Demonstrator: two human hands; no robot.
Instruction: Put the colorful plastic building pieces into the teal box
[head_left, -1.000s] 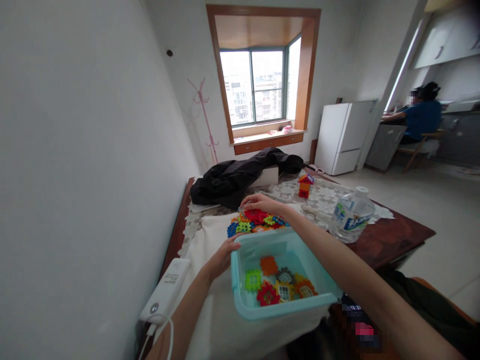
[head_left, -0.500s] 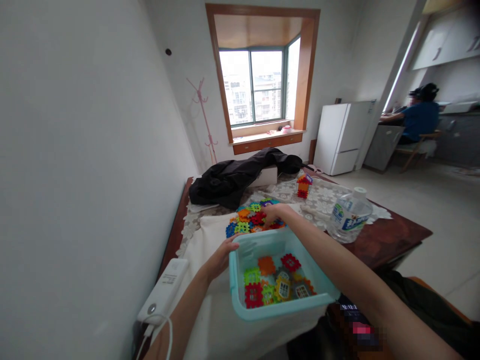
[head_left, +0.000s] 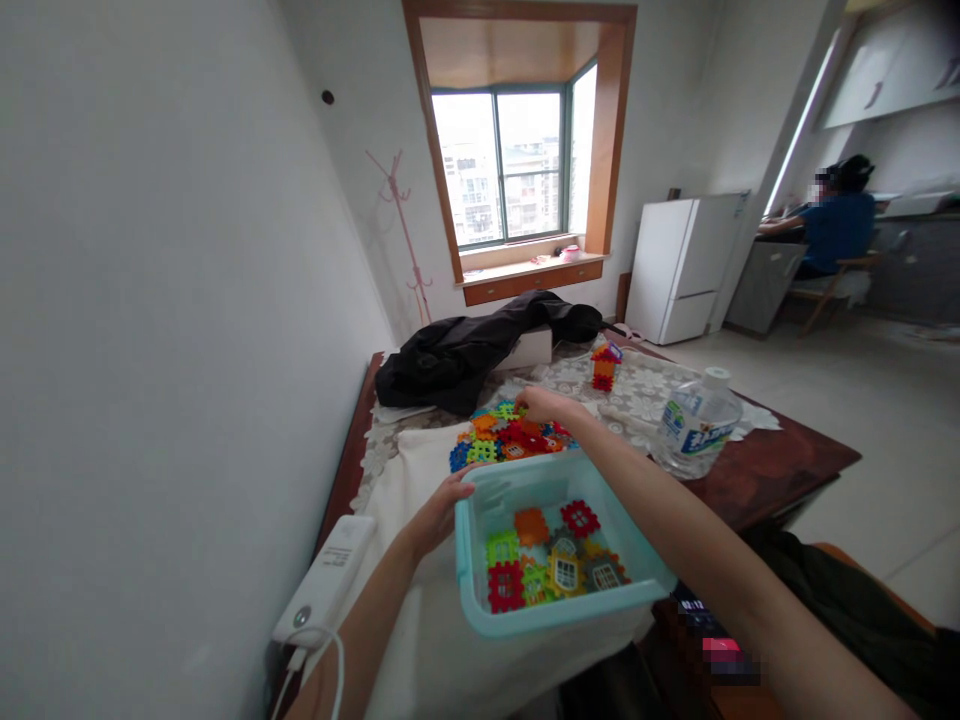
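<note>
I am resting my left hand (head_left: 439, 512) against the near-left corner of the teal tub (head_left: 466, 570). Its fingers are lying loosely stretched along the rim, touching it but not closing round it. The tub is sitting on a white cloth (head_left: 409, 470) right in front of me, between my 2 forearms, and loose blocks (head_left: 551, 565) in red, orange, green and yellow are lying flat on its bottom.

I am holding my right hand (head_left: 544, 405) out past the tub's far edge, over the far side of the pile of blocks (head_left: 504, 440). That pile is lying on the table just beyond the tub. My fingers there are curling down with the tips bunched together among the pieces. I cannot tell whether they are pinching one.

A water bottle (head_left: 697, 425) is lying tilted on the lace cover to the right of the pile, well apart from my hand. A small block house (head_left: 604, 365) is standing farther back, and a black jacket (head_left: 480, 350) is lying heaped behind the pile. A white power bank (head_left: 326, 580) with a cable is lying at the table's left edge, by my left forearm. Another person (head_left: 836, 220) is sitting far off by a counter.
</note>
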